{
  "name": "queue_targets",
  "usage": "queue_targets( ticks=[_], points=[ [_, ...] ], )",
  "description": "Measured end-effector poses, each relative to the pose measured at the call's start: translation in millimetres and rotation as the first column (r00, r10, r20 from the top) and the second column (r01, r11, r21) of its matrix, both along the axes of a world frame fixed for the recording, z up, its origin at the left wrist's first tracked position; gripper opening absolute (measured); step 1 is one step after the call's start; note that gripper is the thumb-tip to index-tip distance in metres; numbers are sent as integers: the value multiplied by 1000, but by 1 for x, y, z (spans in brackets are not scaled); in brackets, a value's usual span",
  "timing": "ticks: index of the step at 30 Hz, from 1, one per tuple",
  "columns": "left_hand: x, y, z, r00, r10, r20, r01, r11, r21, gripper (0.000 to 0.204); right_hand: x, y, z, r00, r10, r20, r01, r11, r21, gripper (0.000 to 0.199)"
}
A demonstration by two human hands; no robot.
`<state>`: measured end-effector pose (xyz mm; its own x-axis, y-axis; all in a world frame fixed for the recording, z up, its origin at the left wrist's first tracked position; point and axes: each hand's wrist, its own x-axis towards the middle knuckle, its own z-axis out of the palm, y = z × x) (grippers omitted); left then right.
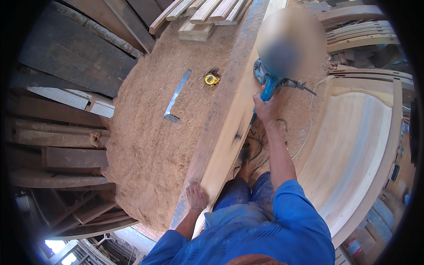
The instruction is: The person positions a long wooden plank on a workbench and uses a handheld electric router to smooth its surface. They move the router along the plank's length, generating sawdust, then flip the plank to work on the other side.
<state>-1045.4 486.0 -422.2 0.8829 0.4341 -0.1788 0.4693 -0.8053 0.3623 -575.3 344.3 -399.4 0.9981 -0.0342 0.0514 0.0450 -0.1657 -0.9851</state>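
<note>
We take the long pale plank (229, 132) as our landmark; it lies across a bench thick with sawdust (150, 141), running from the near edge away toward a stack of slats (207, 13). Our left hand (196, 197) lies flat on the near end of the plank, fingers pressed together and laid over its left edge. Our right hand (266, 107) is farther along the plank, at its right edge, fingers wrapped tight around the handle of a blue power tool (265, 79). The tool's body sits on the plank's far stretch; its upper part is blurred, so we cannot tell its working end. A cord (309, 119) trails off to the right of the plank. To the left of the plank, in the sawdust, lie a yellow tape measure (212, 79) and a metal square (176, 97). Right of the plank stands a curved wooden panel (353, 141).
</note>
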Motion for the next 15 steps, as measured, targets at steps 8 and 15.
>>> queue_targets(
  ticks=[8, 15],
  points=[
    [8, -2, 5, 982, 34, -187, -32, 999, 14, 34, 53, 0, 11, 982, 41, -186, -15, 990, 141, 37],
    [305, -11, -20, 970, -112, -217, 131, 988, 76, 48, 111, -18, -11, 998, -36, -59, 40, 998, 53, 37]
  ],
)
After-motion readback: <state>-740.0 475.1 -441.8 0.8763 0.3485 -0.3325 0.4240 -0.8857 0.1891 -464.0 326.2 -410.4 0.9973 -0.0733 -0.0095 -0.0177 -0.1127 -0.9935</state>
